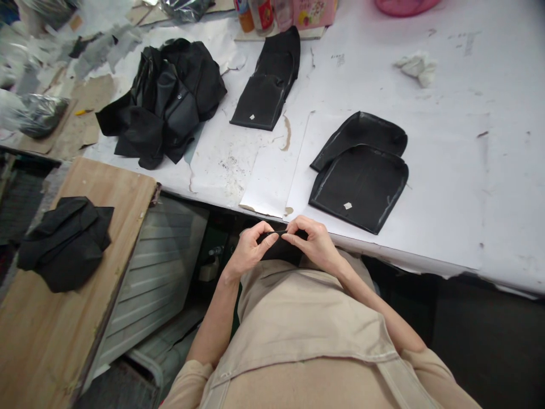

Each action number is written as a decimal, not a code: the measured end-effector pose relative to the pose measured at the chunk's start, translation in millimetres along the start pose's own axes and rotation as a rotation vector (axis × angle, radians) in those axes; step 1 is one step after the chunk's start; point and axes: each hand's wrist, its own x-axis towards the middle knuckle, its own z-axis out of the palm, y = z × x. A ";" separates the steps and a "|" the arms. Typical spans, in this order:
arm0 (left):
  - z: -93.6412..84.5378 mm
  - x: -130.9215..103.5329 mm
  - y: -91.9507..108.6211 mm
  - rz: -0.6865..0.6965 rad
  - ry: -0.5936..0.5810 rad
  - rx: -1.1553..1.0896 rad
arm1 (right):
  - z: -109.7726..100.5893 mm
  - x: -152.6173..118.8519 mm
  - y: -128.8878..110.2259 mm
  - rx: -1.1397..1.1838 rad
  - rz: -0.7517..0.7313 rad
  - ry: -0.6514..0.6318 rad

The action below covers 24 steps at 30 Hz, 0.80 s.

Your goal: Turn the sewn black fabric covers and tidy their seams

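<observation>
My left hand (254, 245) and my right hand (310, 238) meet at the table's front edge, above my lap. Between them they pinch the edge of a black piece (281, 247), thumbs and fingertips pressed on it; most of the piece hangs down, dark and hard to make out. Just beyond my right hand, two black curved pieces (360, 184) overlap on the white table, the front one bearing a small white tag. Farther back, more black pieces (259, 101) lie stacked, also with a white tag.
A heap of black material (170, 102) lies on the table (451, 227) at the left. Another black bundle (66, 241) rests on a wooden board (114, 187). Bottles (260, 16) and a pink box (313, 12) stand at the back, a crumpled white tissue (417, 68) to their right.
</observation>
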 end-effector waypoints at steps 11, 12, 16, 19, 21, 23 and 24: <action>-17.3 -4.2 -18.2 -0.038 0.124 -0.386 | -33.1 -2.0 14.7 0.303 0.142 -0.007; -16.3 -3.8 -19.0 -0.040 0.129 -0.401 | -32.0 -2.3 14.4 0.375 0.179 -0.012; -11.8 -2.4 -20.1 -0.041 0.157 -0.430 | -26.0 -2.6 10.2 0.536 0.279 0.012; -10.2 -2.3 -19.4 -0.028 0.165 -0.445 | -24.3 -2.4 6.8 0.553 0.295 0.027; -9.9 -2.6 -18.5 -0.008 0.169 -0.465 | -24.1 -2.3 5.6 0.552 0.290 0.033; -9.9 -3.1 -17.6 0.003 0.172 -0.473 | -23.7 -2.3 4.9 0.542 0.278 0.037; -10.0 -3.4 -17.1 0.002 0.175 -0.467 | -23.4 -2.5 4.7 0.533 0.273 0.037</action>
